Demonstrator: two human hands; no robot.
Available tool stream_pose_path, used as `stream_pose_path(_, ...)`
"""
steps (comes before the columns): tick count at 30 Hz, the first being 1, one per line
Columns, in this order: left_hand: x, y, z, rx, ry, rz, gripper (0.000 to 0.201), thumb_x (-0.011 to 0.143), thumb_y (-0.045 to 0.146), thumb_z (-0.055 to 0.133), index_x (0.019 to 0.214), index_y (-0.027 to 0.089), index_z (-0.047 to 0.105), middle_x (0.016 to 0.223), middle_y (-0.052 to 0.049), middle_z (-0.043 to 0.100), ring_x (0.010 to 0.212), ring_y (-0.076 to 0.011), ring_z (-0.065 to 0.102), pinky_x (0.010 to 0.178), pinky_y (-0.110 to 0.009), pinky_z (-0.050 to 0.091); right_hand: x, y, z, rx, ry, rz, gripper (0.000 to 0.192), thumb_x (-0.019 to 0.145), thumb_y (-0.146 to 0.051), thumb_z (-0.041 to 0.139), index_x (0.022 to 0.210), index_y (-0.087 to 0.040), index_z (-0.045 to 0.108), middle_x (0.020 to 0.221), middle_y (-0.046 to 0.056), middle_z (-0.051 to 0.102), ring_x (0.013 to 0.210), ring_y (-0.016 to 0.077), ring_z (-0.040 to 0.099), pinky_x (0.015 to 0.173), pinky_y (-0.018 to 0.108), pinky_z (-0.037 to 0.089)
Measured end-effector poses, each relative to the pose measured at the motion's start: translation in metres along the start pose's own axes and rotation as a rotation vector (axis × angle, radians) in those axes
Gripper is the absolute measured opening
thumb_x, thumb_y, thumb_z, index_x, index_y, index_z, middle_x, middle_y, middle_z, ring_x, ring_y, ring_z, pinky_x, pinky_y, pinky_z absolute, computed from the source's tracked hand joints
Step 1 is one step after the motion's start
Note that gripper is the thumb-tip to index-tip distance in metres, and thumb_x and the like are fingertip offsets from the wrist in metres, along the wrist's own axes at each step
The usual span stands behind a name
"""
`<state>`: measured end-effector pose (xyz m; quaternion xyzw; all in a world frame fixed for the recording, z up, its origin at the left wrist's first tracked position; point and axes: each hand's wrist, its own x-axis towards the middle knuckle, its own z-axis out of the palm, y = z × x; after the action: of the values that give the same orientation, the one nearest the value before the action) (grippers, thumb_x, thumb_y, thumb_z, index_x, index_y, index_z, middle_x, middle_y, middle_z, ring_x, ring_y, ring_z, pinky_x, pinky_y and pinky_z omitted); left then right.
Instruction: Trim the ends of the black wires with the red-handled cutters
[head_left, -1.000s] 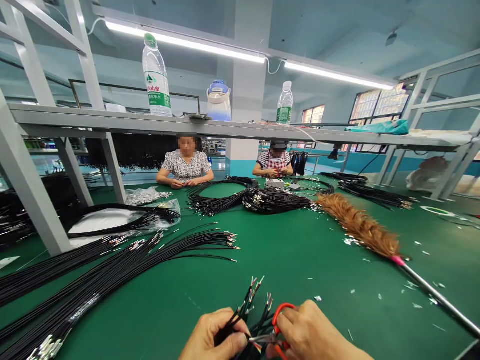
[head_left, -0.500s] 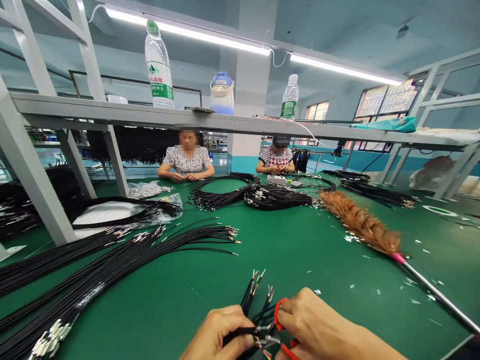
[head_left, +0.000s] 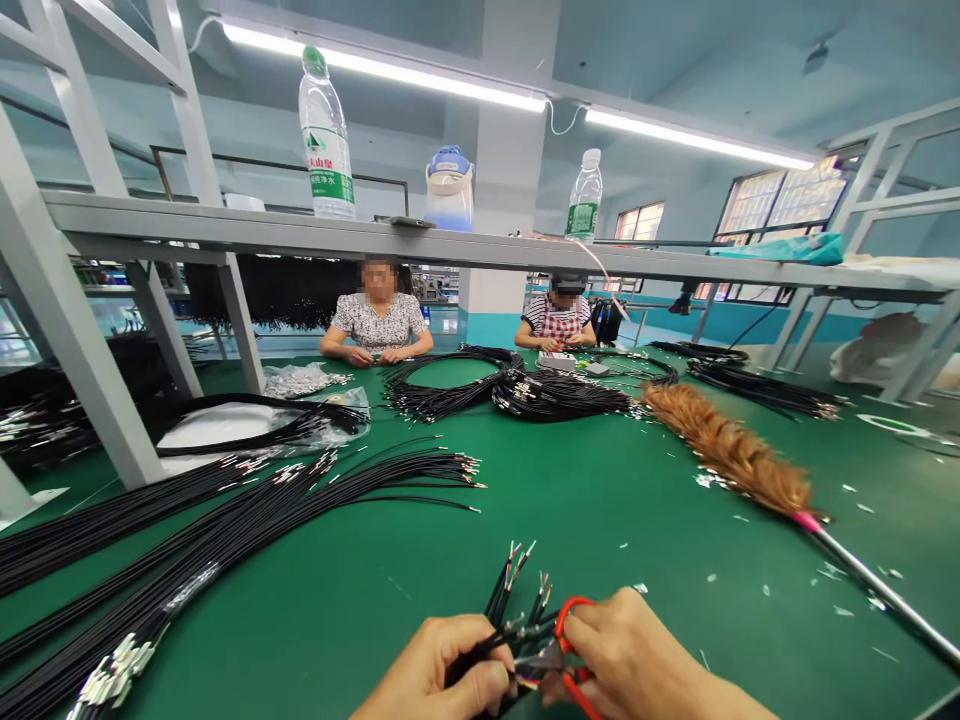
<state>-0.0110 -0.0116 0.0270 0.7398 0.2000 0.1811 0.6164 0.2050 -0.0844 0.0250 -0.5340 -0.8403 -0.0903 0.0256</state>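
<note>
At the near edge of the green table, my left hand (head_left: 457, 668) is closed around several black cables (head_left: 517, 590) whose stripped ends show coloured wires. In my right hand (head_left: 634, 650) are scissors (head_left: 574, 625) with red handles, my fingers through the loops. Their metal blades lie against the cable ends beside my left thumb; whether they cut into a wire I cannot make out. On the left, long bundles of black cables (head_left: 247, 545) lie across the table, with pale connectors at the near end.
A brown feather duster (head_left: 727, 450) lies on the right among white scraps. Coiled black cables (head_left: 559, 393) rest farther back. Two people (head_left: 379, 320) sit across the table. Above runs a grey shelf (head_left: 300, 232) with water bottles (head_left: 328, 150) and a jug (head_left: 448, 190).
The scissors and my right hand have shifted slightly right, with the blades showing more clearly. My left hand keeps its grip on the cables. The whole view has moved a little.
</note>
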Motion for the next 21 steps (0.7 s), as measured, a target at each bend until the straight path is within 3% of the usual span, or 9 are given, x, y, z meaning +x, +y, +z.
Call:
stream_pose_path(4, 0.000, -0.001, -0.004, -0.197, -0.018, 0.015, 0.040, 0.075, 0.048, 0.059, 0.074, 0.009, 0.059, 0.066, -0.002, 0.047, 0.062, -0.0101, 0.039, 0.058, -0.021, 0.028, 0.003, -0.006, -0.002, 0.264, -0.085, 0.207, 0.032, 0.073, -0.038, 0.063, 0.058, -0.016, 0.048, 0.049, -0.005, 0.047, 0.042, 0.0068, 0.030, 0.043, 0.022, 0.018)
stream_pose_path(8, 0.000, -0.003, -0.007, -0.083, 0.052, 0.073, 0.032, 0.074, 0.042, 0.063, 0.072, 0.009, 0.066, 0.067, -0.002, 0.049, 0.065, -0.0108, 0.043, 0.061, -0.022, 0.031, 0.002, -0.013, 0.002, 0.289, -0.131, 0.128, 0.023, 0.064, -0.018, 0.061, 0.055, -0.016, 0.040, 0.046, -0.007, 0.039, 0.043, 0.0067, 0.019, 0.042, 0.021, 0.014)
stream_pose_path(15, 0.001, -0.006, -0.008, 0.019, 0.044, 0.100, 0.029, 0.074, 0.038, 0.062, 0.073, 0.010, 0.068, 0.071, -0.005, 0.056, 0.067, -0.0135, 0.050, 0.063, -0.023, 0.036, -0.006, -0.018, 0.017, 0.024, -0.030, 0.016, 0.012, 0.063, -0.014, 0.056, 0.059, -0.018, 0.046, 0.053, -0.004, 0.057, 0.040, 0.0133, 0.049, 0.040, 0.027, 0.010)
stream_pose_path(21, 0.000, -0.005, -0.008, 0.081, 0.047, 0.106, 0.027, 0.074, 0.037, 0.062, 0.073, 0.010, 0.069, 0.071, -0.007, 0.058, 0.068, -0.0150, 0.052, 0.064, -0.024, 0.038, -0.009, -0.017, 0.030, -0.027, 0.048, -0.011, 0.011, 0.064, -0.013, 0.057, 0.066, -0.019, 0.047, 0.062, -0.005, 0.060, 0.044, 0.0148, 0.052, 0.043, 0.030, 0.009)
